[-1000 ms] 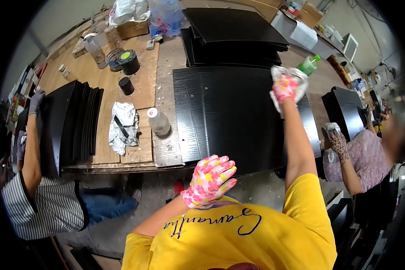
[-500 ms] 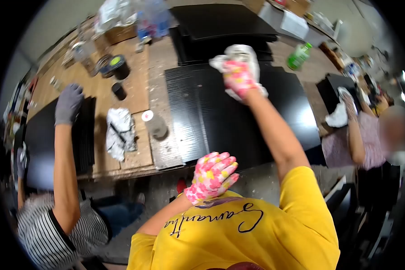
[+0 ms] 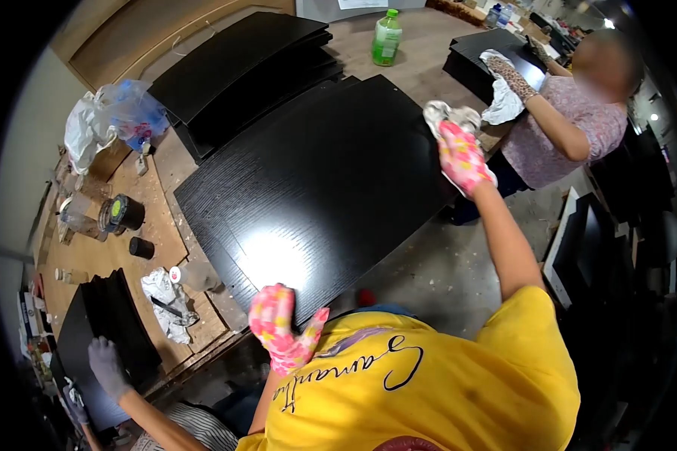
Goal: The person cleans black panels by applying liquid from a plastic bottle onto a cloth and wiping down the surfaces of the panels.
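Note:
A large black panel with a wood-grain surface lies flat on the workbench, light glaring on its near left part. My right hand, in a pink floral glove, is closed on a white cloth at the panel's right edge. My left hand, gloved alike, is at the panel's near left edge with thumb apart from the fingers and nothing in it. Behind the panel rises a stack of black panels. A clear bottle with a white cap and a crumpled cloth with a dark strip on it are to the left.
A green bottle stands beyond the panel. At the right, a co-worker holds a cloth on another black stack. A second co-worker's gloved hand is over panels at lower left. Jars and plastic bags sit at left.
The view has turned. My right hand has moved with the cloth from the panel's far side to its right edge. My left hand has moved from in front of my shirt to the panel's near edge.

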{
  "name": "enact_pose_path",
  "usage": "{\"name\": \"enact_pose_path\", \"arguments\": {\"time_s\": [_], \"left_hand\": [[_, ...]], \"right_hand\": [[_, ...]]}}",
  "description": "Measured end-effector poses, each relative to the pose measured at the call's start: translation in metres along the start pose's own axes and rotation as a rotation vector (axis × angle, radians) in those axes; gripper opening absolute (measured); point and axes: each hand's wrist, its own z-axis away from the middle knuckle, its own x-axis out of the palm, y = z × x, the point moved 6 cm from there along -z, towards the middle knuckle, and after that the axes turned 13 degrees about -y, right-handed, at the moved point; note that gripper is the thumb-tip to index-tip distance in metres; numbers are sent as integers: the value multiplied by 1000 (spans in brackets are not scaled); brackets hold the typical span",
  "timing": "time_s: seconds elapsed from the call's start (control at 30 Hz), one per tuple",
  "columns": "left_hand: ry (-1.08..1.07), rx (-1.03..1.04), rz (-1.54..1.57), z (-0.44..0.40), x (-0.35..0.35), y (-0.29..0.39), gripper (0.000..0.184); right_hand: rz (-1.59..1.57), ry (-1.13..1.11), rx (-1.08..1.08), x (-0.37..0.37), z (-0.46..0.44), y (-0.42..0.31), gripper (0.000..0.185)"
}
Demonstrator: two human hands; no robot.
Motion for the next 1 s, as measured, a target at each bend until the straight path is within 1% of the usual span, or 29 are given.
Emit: {"name": "enact_pose_path", "arguments": {"time_s": [0.07,0.1,0.13,0.17,0.2,0.23,0.27,0.33,0.37,0.4,0.43,0.47,0.53,0.57,0.6,0.67,0.7,0.73,0.77,0.8,0.83,0.87,0.9,0.93,0.97,1.0], "left_hand": [[-56,-244,-114,0,-5,-1,78],[-129,-222,-165,7,2,-3,83],[-131,-231,-177,12,4,-2,83],[-143,-248,-217,15,6,0,84],[-152,-264,-259,18,8,2,85],[-142,-273,-274,19,9,4,83],[-138,-275,-289,21,8,6,83],[-170,-137,-343,24,11,19,76],[-152,-93,-358,28,14,25,67],[-195,-73,-346,32,16,30,54],[-156,-63,-374,31,17,35,48],[-116,-57,-404,29,19,42,43],[-86,-181,-339,19,19,49,56],[-77,-171,-353,19,21,46,57],[-110,-136,-395,11,16,49,52],[-2,23,-423,-2,-2,48,40],[-47,23,-336,-21,-17,54,36],[-76,12,-272,-41,-38,56,33],[7,114,-261,-57,-42,47,35],[45,230,-121,-88,-60,49,40],[129,288,53,-109,-73,51,45],[225,322,170,-123,-78,44,36],[396,349,392,-139,-83,40,30],[461,166,208,-146,-103,50,26],[502,63,124,-154,-101,38,27],[497,-109,320,-163,-117,44,31]], "right_hand": [[-17,48,-30,-4,25,6,43],[-78,77,21,0,32,16,41],[-128,164,25,0,36,23,38],[-319,219,-18,0,36,30,34],[-487,206,23,3,34,39,34],[-502,224,29,-1,32,44,33],[-548,157,100,1,25,59,35],[-965,70,229,18,16,91,39],[-1018,100,184,22,10,103,41],[-1071,127,133,25,4,112,44],[-1155,125,147,29,1,119,46],[-1168,152,164,24,3,119,46],[-1209,185,220,14,10,114,45],[-1257,225,229,16,14,120,45],[-1309,262,235,19,14,129,45],[-1380,311,80,-11,13,128,39],[-1393,315,0,-32,9,123,39],[-1398,301,-68,-53,4,119,39],[-1418,267,-145,-70,-8,109,39],[-1438,217,-228,-89,-23,103,38],[-1470,162,-309,-105,-41,93,38],[-1490,106,-379,-119,-58,83,38],[-1502,65,-433,-131,-73,71,38],[-1521,19,-475,-142,-85,56,37],[-1533,-18,-506,-149,-96,45,37],[-1546,-51,-517,-153,-103,41,37]]}}
